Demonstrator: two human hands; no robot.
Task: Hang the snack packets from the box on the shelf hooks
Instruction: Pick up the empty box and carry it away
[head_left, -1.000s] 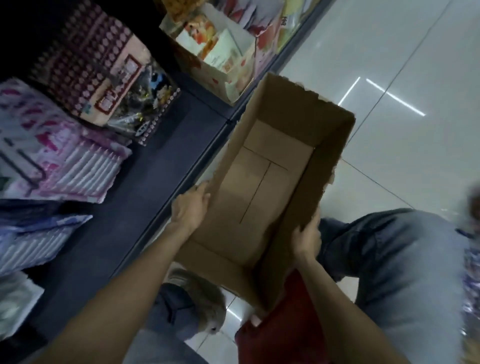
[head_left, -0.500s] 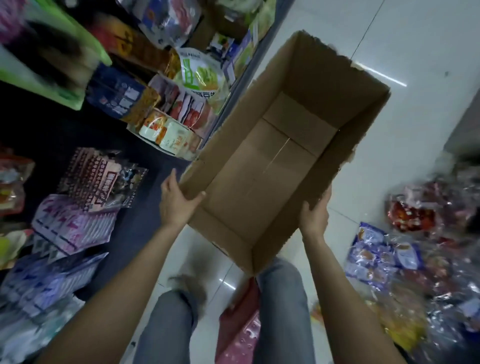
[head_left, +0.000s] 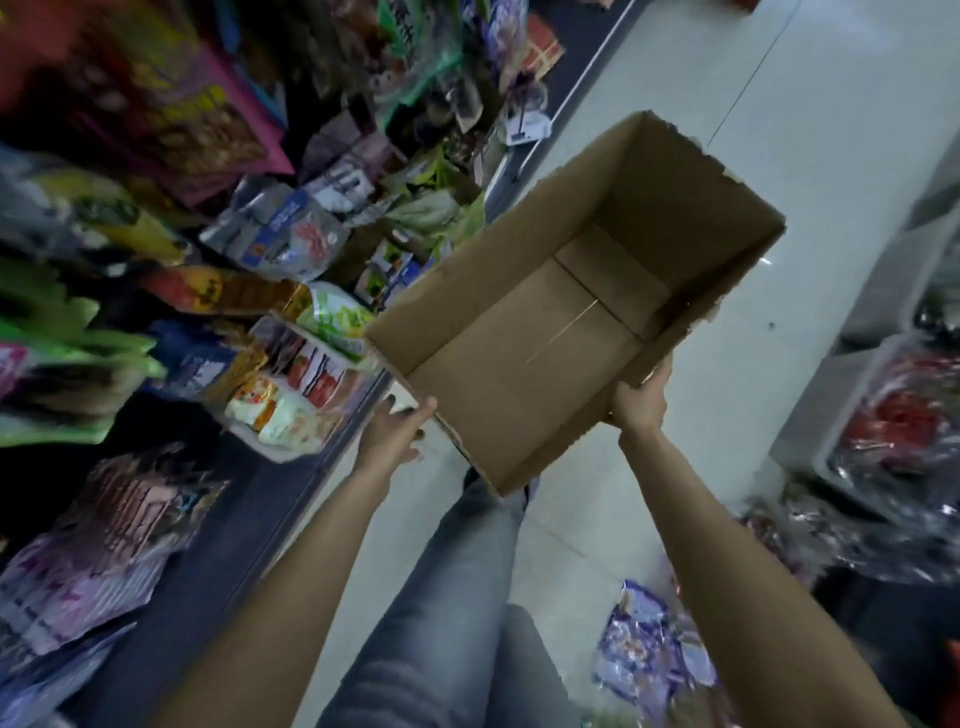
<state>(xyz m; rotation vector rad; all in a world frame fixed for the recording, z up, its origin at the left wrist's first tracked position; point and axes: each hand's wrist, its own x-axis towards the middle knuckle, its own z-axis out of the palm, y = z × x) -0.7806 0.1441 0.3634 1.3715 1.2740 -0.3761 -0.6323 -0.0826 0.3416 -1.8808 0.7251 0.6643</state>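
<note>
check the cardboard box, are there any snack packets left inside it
No, the cardboard box shows only its bare brown bottom and walls, with no packet inside.

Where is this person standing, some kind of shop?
Likely a shop aisle: snack packets crowd the shelf on the left, more packets lie on the tiled floor, and the person holds an empty cardboard box.

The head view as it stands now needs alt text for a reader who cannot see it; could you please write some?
A person holds an empty cardboard box above a pale floor, the right hand gripping its near edge and the left hand at its near left corner. Shelves of snack packets fill the left side.
</note>
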